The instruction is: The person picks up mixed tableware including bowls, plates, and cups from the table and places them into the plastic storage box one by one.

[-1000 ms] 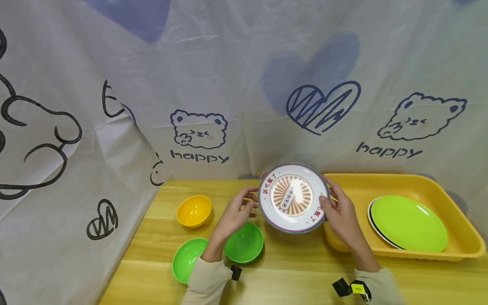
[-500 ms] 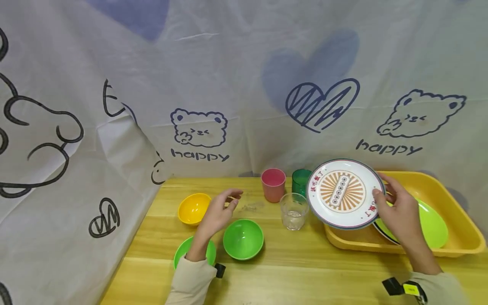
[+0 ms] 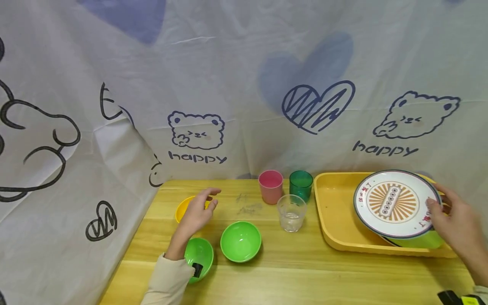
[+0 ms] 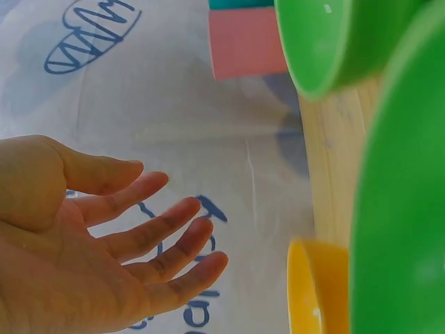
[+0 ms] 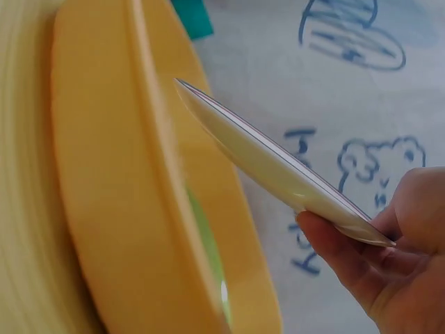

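In the head view my right hand (image 3: pixel 455 216) pinches the right rim of a white patterned plate (image 3: pixel 396 203), thumb on top and fingers beneath. The plate is held above the yellow tray (image 3: pixel 335 212), over a lime-green plate (image 3: pixel 423 242) that shows only partly. The right wrist view has the white plate (image 5: pixel 278 163) tilted and apart from the tray wall (image 5: pixel 104 167). My left hand (image 3: pixel 196 216) hovers with relaxed fingers, holding nothing, in front of a yellow bowl (image 3: pixel 183 209). Its fingers are spread loosely in the left wrist view.
A green bowl (image 3: pixel 241 241) stands mid-table, with another green bowl (image 3: pixel 200 254) under the left wrist. Left of the tray are a pink cup (image 3: pixel 271 188), a dark green cup (image 3: pixel 301 186) and a clear cup (image 3: pixel 291 214). A printed cloth (image 3: pixel 244 84) hangs behind.
The right hand has carried the white plate rightward from the middle to over the tray. My left hand, near the plate's left side earlier, has drawn back left. The cups have come into sight.
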`<state>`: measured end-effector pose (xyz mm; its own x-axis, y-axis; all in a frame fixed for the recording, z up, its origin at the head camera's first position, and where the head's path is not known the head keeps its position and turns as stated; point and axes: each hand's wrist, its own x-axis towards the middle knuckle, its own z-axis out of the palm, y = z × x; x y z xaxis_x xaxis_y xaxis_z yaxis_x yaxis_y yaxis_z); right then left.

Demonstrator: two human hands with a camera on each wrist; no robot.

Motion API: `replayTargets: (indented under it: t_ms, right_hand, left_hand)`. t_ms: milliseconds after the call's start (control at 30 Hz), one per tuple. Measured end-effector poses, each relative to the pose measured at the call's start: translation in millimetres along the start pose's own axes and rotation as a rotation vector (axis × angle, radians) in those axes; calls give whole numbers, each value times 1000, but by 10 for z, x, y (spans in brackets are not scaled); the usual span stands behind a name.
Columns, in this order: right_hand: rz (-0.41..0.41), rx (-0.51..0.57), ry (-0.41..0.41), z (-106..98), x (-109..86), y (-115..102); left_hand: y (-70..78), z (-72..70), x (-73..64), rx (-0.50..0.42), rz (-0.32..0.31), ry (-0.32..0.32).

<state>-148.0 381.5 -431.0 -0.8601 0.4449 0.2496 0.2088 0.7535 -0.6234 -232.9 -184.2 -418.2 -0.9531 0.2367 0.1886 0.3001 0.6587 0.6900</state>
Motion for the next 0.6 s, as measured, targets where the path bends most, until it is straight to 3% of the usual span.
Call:
replayTargets:
  t_ms: [433,600]
  right_hand:
    - [10,-66,-33,-43,187,490]
    - [-1,-121,-89,-42,240,614]
  left_hand:
    - [-358,-304,29,157,-66,-20]
    - [-535,-365,8,202,-143,-48]
